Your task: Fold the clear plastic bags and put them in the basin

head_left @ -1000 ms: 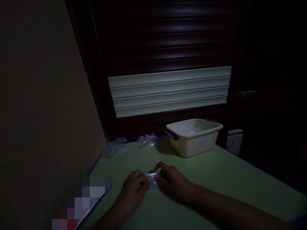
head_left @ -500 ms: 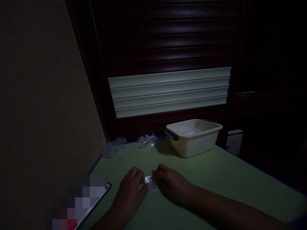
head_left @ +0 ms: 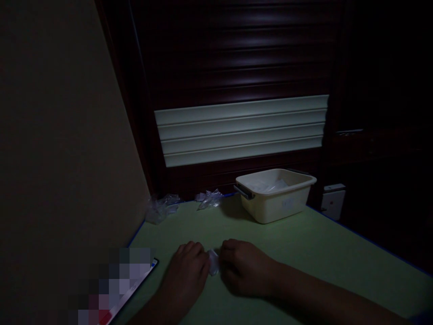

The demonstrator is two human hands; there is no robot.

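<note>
On the green worktop (head_left: pixel 304 257), work on one small clear bag (head_left: pixel 213 263) looks under way: the left hand (head_left: pixel 189 268) seems pinched on its left edge, the bag sits bunched between, and the right hand (head_left: pixel 248 268) is curled in, apparently pinching its right edge. The bag is well apart from the other plastic; how much remains cannot be told. Counted from the left: one flat device (head_left: pixel 135 286), mostly obscured; two heaps of plastic (head_left: pixel 160 210) (head_left: pixel 209 199) at the back, pieces uncountable; one cream tub (head_left: pixel 280 206) holding more plastic, number unclear.
</note>
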